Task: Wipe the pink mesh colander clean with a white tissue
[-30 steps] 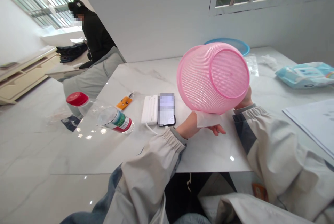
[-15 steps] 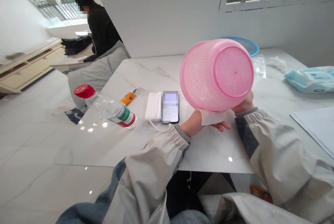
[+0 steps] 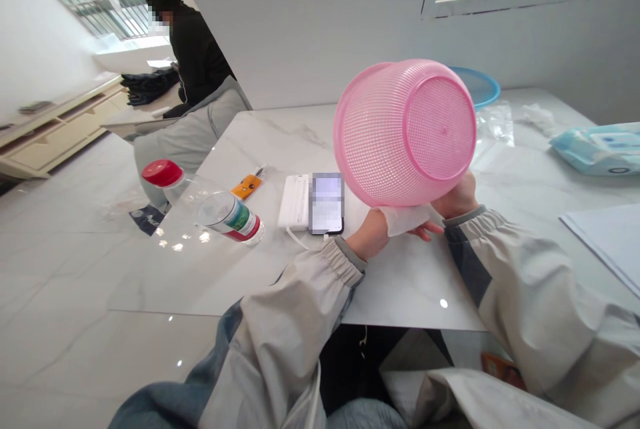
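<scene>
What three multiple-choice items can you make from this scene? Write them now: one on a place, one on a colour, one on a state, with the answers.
1. Where does the smartphone lie on the marble table?
A. On the wipes packet
B. Beside a white power bank
C. Inside the blue basin

2. What colour is the cap of the plastic bottle?
A. Blue
B. White
C. Red

3. What state is the pink mesh basket in?
A. Raised off the table, the left hand pressing a white wipe to its rim, the right hand under it
B. Resting rim down on the table
C. Nested in the blue basin

Answers:
1. B, the phone lies right next to the power bank.
2. C, the cap shows red at the bottle's end.
3. A, both hands are up at the basket, its base turned to the camera.
</scene>
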Demonstrator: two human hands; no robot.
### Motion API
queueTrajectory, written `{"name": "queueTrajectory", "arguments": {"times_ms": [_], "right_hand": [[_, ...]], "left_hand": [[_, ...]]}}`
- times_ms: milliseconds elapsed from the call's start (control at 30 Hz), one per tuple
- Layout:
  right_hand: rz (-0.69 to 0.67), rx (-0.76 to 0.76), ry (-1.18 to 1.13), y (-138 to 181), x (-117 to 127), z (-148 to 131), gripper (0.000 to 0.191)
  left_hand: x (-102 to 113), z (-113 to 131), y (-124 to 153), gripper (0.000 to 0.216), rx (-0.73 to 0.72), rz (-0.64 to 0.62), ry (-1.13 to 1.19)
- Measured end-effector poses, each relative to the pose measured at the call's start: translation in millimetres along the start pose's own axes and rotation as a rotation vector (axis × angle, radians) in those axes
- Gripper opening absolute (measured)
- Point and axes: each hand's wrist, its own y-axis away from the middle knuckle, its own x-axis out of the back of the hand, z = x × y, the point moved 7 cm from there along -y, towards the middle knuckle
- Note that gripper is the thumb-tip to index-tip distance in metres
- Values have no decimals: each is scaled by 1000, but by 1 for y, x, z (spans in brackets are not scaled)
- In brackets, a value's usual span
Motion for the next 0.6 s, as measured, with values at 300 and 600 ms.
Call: {"name": "queueTrajectory", "arguments": {"times_ms": [300,600], "right_hand": [[395,-43,111,-22,58,-16,16],[409,-25,145,-23,68,-13,11]], "left_hand": [[-8,-7,2,58,58,-181,-17],[-8,-4,4,59,83,-159,10]]}}
